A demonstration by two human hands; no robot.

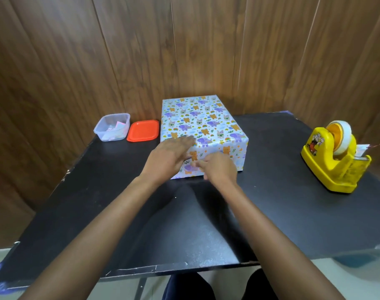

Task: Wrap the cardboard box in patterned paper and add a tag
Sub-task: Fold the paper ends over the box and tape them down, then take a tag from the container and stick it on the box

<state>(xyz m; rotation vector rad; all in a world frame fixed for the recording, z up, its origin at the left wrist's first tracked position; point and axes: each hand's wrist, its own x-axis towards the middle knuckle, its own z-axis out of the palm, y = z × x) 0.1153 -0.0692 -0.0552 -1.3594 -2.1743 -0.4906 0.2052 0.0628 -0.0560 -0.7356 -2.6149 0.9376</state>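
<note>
The box (201,122), fully covered in white paper printed with purple elephants and orange bears, lies on the black table (271,213) against the back wall. My left hand (169,158) lies flat with straight fingers on the box's near left top edge. My right hand (217,168) is at the box's near end face, its fingers pointing left and touching the paper; motion blur hides whether it pinches anything. A clear plastic tub (112,127) at the back left holds small pink and white paper pieces.
An orange lid (143,130) lies between the tub and the box. A yellow tape dispenser (334,162) with a roll of tape stands at the right side of the table. Wood panelling rises behind. The table's front edge is close to my legs.
</note>
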